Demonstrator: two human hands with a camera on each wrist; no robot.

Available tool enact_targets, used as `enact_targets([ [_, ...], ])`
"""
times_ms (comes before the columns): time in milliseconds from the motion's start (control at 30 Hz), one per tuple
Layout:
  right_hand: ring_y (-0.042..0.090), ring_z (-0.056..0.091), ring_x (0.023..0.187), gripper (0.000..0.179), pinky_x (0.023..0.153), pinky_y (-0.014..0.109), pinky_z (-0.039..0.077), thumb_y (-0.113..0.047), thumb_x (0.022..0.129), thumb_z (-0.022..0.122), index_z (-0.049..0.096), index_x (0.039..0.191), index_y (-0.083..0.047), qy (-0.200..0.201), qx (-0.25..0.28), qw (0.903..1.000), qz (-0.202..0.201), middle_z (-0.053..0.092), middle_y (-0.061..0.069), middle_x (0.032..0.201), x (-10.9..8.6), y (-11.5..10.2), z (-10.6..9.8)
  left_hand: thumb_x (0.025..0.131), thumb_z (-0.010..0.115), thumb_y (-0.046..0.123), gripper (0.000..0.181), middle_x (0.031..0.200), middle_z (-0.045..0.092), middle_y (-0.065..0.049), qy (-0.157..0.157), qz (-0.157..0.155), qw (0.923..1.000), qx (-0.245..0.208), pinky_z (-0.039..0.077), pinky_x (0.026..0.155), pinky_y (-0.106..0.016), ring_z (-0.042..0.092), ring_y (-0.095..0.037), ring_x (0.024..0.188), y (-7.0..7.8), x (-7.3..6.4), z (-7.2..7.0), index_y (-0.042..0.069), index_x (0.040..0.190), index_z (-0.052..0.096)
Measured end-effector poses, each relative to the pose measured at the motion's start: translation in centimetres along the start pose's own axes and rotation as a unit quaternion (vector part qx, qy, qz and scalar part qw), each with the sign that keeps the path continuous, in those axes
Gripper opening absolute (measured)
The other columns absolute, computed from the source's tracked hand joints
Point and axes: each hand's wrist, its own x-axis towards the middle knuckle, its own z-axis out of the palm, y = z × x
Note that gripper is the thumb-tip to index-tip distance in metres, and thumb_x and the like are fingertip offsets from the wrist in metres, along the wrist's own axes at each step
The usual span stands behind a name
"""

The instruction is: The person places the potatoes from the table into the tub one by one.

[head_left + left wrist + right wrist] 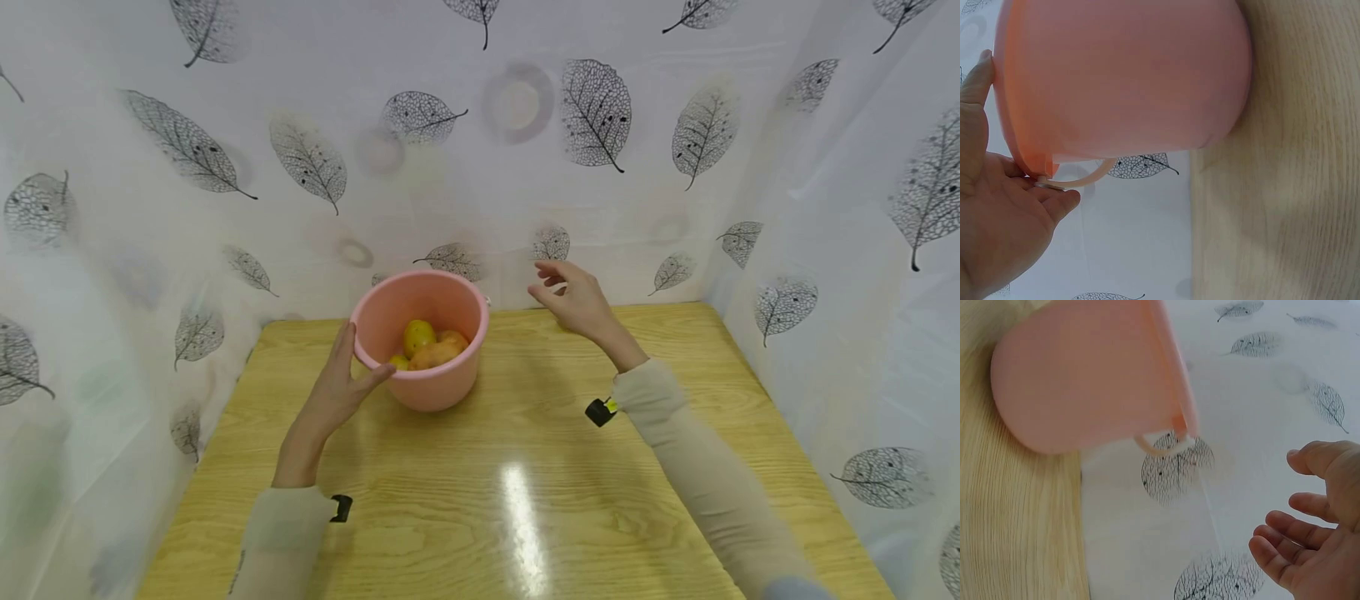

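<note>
A pink plastic bucket (442,390) stands at the back of the table, left of the middle. Inside it lie a yellow fruit (418,336) and several yellowish-orange pieces (435,353). My left hand (337,392) grips the bucket's near-left rim, its thumb on the front edge and its fingers around the left side. In the left wrist view, the fingers reach the rim where the pale handle (1088,178) joins it. My right hand (573,300) hovers to the right of the bucket, apart from it, holding nothing, with fingers loosely bent.
Under the bucket is a wood-grain table (420,508), with a bright reflection near its front. A whitish sheet (480,200) printed with dark leaves hangs behind the table and along both sides. Small black devices (600,412) are worn at both wrists.
</note>
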Motion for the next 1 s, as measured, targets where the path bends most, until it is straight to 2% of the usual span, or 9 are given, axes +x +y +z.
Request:
enact_targets([
  [200,0.038,0.059,0.118,0.051,0.095,0.051,0.052,-0.018,0.102,0.067,0.053,0.146,0.004,-0.001,-0.021,0.9997,0.012,0.06,0.024,0.134,-0.5,1.9,-1.8,0.098,0.068,0.051,0.109,0.173,-0.008,-0.01,-0.001,0.0,1.0,0.003,0.014,0.121,-0.066,0.004,-0.038,0.157,0.0,0.1,0.1,0.016,0.166,-0.009],
  [433,0.041,0.058,0.12,0.053,0.098,0.054,0.051,-0.018,0.103,0.066,0.051,0.147,0.005,0.015,-0.041,0.9988,0.023,0.058,0.027,0.137,-0.9,4.0,-3.9,0.1,0.069,0.039,0.107,0.172,-0.01,-0.012,-0.005,-0.008,0.9999,0.005,0.012,0.121,-0.066,0.0,-0.038,0.157,0.0,0.0,0.0,0.011,0.165,-0.01],
  [733,0.044,0.055,0.123,0.055,0.1,0.056,0.048,-0.021,0.104,0.065,0.048,0.149,0.006,0.014,-0.058,0.9971,0.047,0.055,0.03,0.14,-1.8,6.0,-6.0,0.098,0.068,0.051,0.11,0.172,-0.01,-0.01,-0.005,-0.005,1.0,0.001,0.012,0.122,-0.065,0.001,-0.036,0.157,-0.2,0.1,0.0,0.015,0.166,-0.01],
  [1000,0.047,0.053,0.125,0.056,0.101,0.058,0.048,-0.021,0.104,0.064,0.047,0.148,0.008,0.009,-0.077,0.9951,0.061,0.054,0.032,0.14,-2.2,7.4,-6.7,0.097,0.068,0.051,0.11,0.172,-0.009,-0.01,-0.002,-0.003,1.0,-0.001,0.013,0.121,-0.066,0.002,-0.037,0.157,-0.1,0.0,0.0,0.015,0.166,-0.01],
])
